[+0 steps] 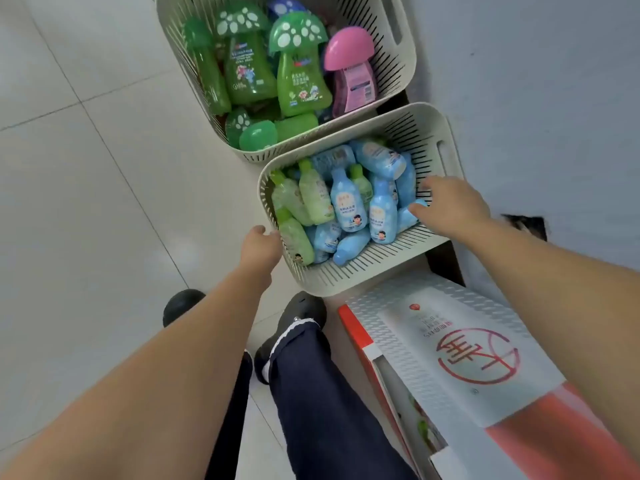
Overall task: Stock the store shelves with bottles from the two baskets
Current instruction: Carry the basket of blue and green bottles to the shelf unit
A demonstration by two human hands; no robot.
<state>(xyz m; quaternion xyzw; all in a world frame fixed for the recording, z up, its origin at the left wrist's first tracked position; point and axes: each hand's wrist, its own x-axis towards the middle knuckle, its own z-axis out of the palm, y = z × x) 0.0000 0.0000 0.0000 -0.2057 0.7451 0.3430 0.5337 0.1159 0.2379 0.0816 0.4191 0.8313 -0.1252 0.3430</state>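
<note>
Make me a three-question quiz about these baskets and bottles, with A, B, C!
1. Where is the pink-capped bottle? A in the far basket B in the near basket C on the floor
2. What colours are the near basket's bottles? A red and yellow B blue and light green C all pink
3. What is the left hand doing? A gripping the near basket's rim B lifting a bottle C lying flat
Answers: 1 A: it stands beside green mushroom-capped bottles. 2 B: no other colours show. 3 A: it grips the left rim.

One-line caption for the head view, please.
Left hand at the rim of the near cream slotted plastic basket, right hand over its small blue bottles.
</note>
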